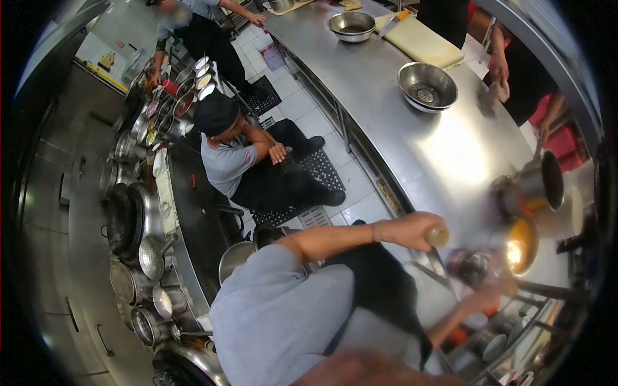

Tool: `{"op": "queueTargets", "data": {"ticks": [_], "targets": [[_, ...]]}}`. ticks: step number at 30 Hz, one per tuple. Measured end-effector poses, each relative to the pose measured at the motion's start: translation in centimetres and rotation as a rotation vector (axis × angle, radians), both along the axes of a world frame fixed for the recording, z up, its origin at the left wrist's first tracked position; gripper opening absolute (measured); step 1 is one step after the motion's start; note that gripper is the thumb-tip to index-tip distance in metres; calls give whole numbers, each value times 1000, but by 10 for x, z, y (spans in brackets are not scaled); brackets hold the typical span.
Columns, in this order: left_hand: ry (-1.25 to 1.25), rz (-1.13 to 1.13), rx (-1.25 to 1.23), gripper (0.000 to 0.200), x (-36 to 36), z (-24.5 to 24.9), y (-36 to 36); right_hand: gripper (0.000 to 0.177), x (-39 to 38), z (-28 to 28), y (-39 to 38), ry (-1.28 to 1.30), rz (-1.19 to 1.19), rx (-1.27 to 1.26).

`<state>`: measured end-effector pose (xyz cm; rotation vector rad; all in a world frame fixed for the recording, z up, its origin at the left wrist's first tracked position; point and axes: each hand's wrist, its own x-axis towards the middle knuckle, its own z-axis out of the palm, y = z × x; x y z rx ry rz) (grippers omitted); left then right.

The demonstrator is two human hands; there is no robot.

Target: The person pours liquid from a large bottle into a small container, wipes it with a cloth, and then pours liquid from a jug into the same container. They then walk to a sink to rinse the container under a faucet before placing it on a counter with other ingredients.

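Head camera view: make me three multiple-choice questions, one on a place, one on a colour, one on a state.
1. Where does the cutting board lie? A floor; B steel counter; C stove.
2. What colour is the cap on the sitting person? A black; B white; C red.
3. How is the left hand? A open, empty; B flat on the counter; C closed round a bottle.
Answers: B, it rests on the steel counter; A, the cap is plainly black; C, fingers wrap the bottle.

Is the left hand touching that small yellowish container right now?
Touching. The head view shows the left hand closed around the yellowish container, only its end sticking out.
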<state>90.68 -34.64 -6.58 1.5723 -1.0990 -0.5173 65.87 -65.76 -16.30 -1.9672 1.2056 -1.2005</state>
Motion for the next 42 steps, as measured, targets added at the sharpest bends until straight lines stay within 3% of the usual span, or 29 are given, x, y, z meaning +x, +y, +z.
{"op": "queueTargets", "data": {"ticks": [2,6,9,16,18,22,23,35,42], "targets": [[53,68,-16,48,-1,9,0,65,0,-7,-5,-48,-47,-38],[78,130,7,55,-2,5,2,66,39,69,37,-92,-86,-39],[74,108,63,59,2,4,8,66,38,85,35,-27,-29,-29],[138,19,-66,54,3,12,0,45,8,110,22,165,106,-92],[347,-53,-18,49,1,15,-9,40,5,142,38,233,149,-4],[105,6,-10,52,-1,55,-18,35,23,207,77,104,308,94],[127,-12,-34,53,-4,63,-22,34,30,215,81,29,378,-37],[180,-149,-88,56,-27,81,-44,29,15,286,103,272,509,-147],[89,-154,-128,53,-37,88,-50,28,16,310,113,395,606,-165]]}}
